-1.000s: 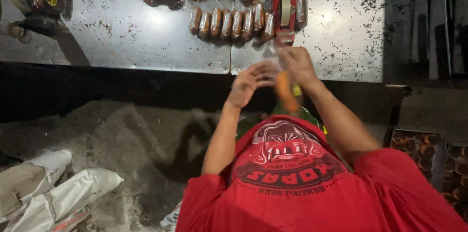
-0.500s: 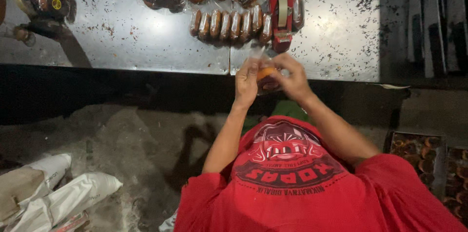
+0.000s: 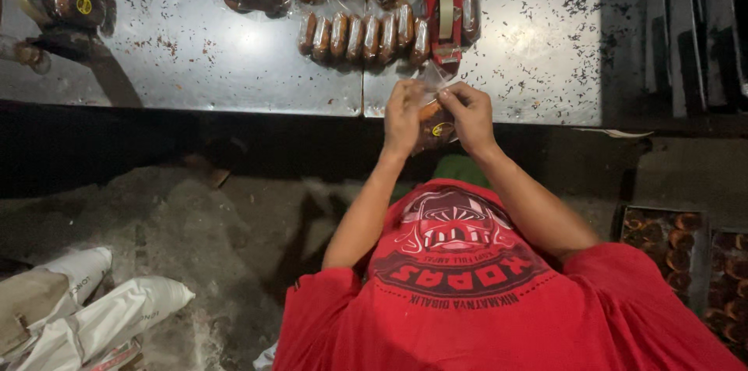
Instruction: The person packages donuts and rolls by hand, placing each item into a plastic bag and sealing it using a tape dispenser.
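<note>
Bakery packing bench (image 3: 234,67): bagged doughnuts (image 3: 366,36)

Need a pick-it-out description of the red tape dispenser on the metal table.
Start at the speckled metal table and find the row of bagged doughnuts standing on edge near its middle. The tape dispenser sits at that row's right end, just beyond the hands. It is the only red, hard, boxy item there, holding a pale tape roll, among soft clear bags.

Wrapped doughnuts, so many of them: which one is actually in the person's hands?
The bagged doughnut at the table's near edge, pinched between left hand and right hand. The row of wrapped doughnuts and others lie untouched farther back on the metal table.
</note>
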